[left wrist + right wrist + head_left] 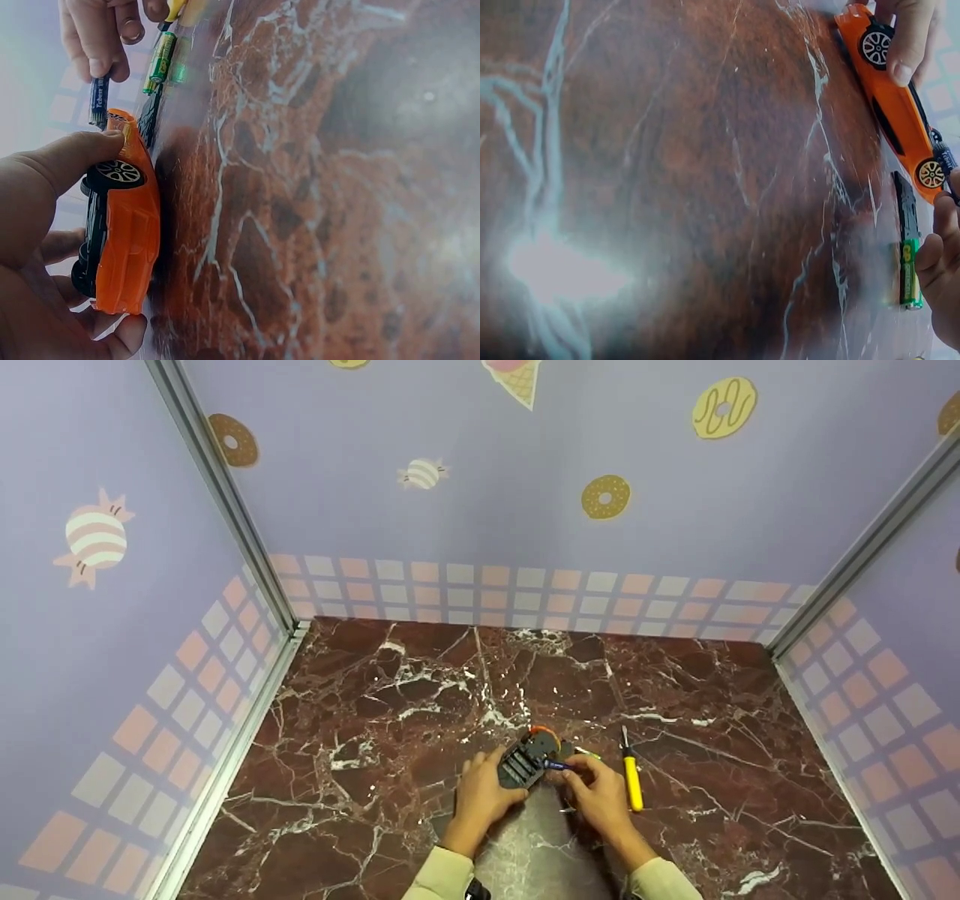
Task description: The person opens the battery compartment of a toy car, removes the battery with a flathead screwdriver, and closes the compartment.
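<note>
An orange toy car [133,240] lies upside down on the table, its black underside [517,767] with a slotted battery compartment facing up. My left hand [482,789] grips the car by its sides, the thumb near a wheel in the left wrist view. Between thumb and fingers, my right hand [600,793] pinches a dark blue battery [99,99], one end of it at the car's compartment. Beside the car, close to the right hand, are a green battery [910,274] and a flat black plastic piece [905,202].
To the right of my right hand lies a screwdriver [633,781] with a yellow handle, its tip pointing away from me. The dark red marbled table [360,810] is bounded by a purple patterned wall [487,525] at the back and panels at both sides.
</note>
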Demonstrator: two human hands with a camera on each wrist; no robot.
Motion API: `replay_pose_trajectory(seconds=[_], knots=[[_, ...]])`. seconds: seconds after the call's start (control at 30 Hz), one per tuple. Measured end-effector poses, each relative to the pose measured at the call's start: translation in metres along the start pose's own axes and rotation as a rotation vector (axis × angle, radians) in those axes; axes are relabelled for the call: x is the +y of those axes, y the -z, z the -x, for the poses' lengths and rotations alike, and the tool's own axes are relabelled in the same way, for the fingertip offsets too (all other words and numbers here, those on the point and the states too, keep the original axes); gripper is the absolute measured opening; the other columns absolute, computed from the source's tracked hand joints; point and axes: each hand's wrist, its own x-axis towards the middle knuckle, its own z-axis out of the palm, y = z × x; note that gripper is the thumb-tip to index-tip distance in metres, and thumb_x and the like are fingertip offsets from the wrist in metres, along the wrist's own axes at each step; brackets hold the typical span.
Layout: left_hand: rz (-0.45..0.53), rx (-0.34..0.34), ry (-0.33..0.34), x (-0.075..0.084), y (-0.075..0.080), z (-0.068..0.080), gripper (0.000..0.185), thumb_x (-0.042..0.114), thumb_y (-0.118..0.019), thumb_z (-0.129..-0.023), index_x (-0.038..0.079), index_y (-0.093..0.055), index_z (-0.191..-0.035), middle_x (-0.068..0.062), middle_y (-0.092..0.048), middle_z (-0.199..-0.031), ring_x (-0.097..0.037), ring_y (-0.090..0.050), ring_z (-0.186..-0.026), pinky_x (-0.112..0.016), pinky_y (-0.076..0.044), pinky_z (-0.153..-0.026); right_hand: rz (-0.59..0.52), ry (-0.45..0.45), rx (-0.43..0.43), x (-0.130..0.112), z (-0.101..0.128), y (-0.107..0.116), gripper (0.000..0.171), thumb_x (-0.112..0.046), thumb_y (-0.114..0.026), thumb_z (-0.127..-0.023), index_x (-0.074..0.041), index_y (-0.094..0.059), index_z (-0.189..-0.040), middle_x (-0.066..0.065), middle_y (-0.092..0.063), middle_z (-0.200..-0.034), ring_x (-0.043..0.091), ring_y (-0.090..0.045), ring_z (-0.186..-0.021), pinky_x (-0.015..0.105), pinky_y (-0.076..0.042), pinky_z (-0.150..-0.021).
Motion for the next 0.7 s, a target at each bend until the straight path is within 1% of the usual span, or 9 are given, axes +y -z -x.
replay_pose_trajectory(seconds=[0.13, 0.37, 0.5, 0.7], knots=[[0.015, -0.003, 0.000, -0.001, -0.001, 0.000, 0.090, 0.037, -0.094, -0.065, 0.011, -0.060, -0.143, -0.011, -0.063, -0.116, -0.028, -0.053, -0.100, -0.051, -0.049, -0.083, 0.006, -0.003, 0.007, 0.004, 0.001, 0.003, 0.014, -0.004, -0.078, -0.088, -0.011, -0.076, -0.100, 0.001, -0.075, -0.083, 0.007, -0.063, -0.066, 0.021, -0.050, -0.059], [0.029, 0.006, -0.008, -0.001, 0.000, -0.001, 0.090, 0.036, -0.094, -0.064, 0.011, -0.060, -0.143, -0.011, -0.063, -0.115, -0.027, -0.052, -0.099, -0.048, -0.049, -0.081, -0.044, -0.050, -0.029, 0.011, 0.004, 0.006, 0.012, -0.002, -0.076, -0.089, -0.006, -0.074, -0.100, 0.007, -0.076, -0.091, 0.009, -0.067, -0.071, 0.022, -0.053, -0.063], [0.025, 0.015, -0.013, -0.002, -0.001, -0.001, 0.090, 0.035, -0.094, -0.063, 0.010, -0.060, -0.143, -0.012, -0.064, -0.115, -0.027, -0.053, -0.097, -0.048, -0.048, -0.080, -0.019, -0.060, -0.033, 0.014, 0.004, 0.008, 0.012, -0.002, -0.076, -0.089, -0.006, -0.074, -0.101, 0.006, -0.076, -0.093, 0.010, -0.067, -0.075, 0.022, -0.053, -0.067], [0.017, 0.010, -0.010, -0.001, -0.001, 0.001, 0.090, 0.036, -0.094, -0.063, 0.010, -0.060, -0.143, -0.012, -0.064, -0.116, -0.027, -0.054, -0.098, -0.048, -0.049, -0.079, 0.031, -0.050, -0.037, 0.018, 0.006, 0.011, 0.012, -0.003, -0.076, -0.089, -0.004, -0.075, -0.101, 0.005, -0.076, -0.093, 0.011, -0.068, -0.076, 0.023, -0.053, -0.068]])
